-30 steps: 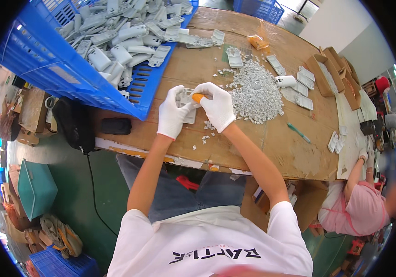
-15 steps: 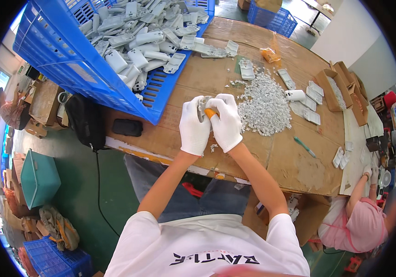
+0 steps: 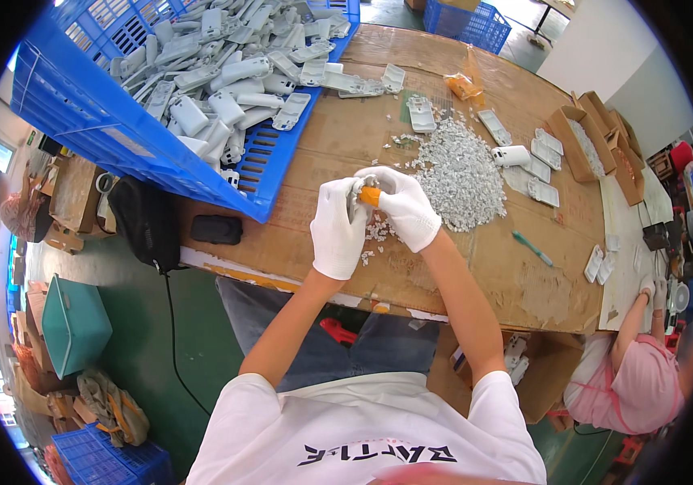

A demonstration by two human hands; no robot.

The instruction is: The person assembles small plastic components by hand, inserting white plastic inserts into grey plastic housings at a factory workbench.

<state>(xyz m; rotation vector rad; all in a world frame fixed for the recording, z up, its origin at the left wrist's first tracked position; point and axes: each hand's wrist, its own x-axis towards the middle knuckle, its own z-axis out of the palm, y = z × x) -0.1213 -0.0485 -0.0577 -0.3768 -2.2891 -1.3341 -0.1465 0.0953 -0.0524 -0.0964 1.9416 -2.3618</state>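
Observation:
Both my hands wear white gloves and meet above the near part of the cardboard-covered table [image 3: 476, 275]. My left hand [image 3: 338, 232] is closed around a pale grey plastic shell [image 3: 356, 191], mostly hidden by the fingers. My right hand [image 3: 409, 212] pinches a small orange piece [image 3: 370, 196] against the shell; whether it is a tool's handle cannot be made out. Small white plastic scraps [image 3: 377, 229] lie on the cardboard beneath and beside my hands. A large heap of similar white bits [image 3: 461, 178] spreads just to the right.
At left, a blue crate [image 3: 132, 137] holds many white shells [image 3: 225, 105]. More shells [image 3: 544, 192] lie right of the heap, near a teal pen-like tool [image 3: 532, 249]. A black case [image 3: 216, 229] sits at the near left edge. Another person [image 3: 629, 380] works at right.
My right hand has shifted right and turned, uncovering more of the orange piece. More scraps show beneath my hands. The whole view has shifted slightly.

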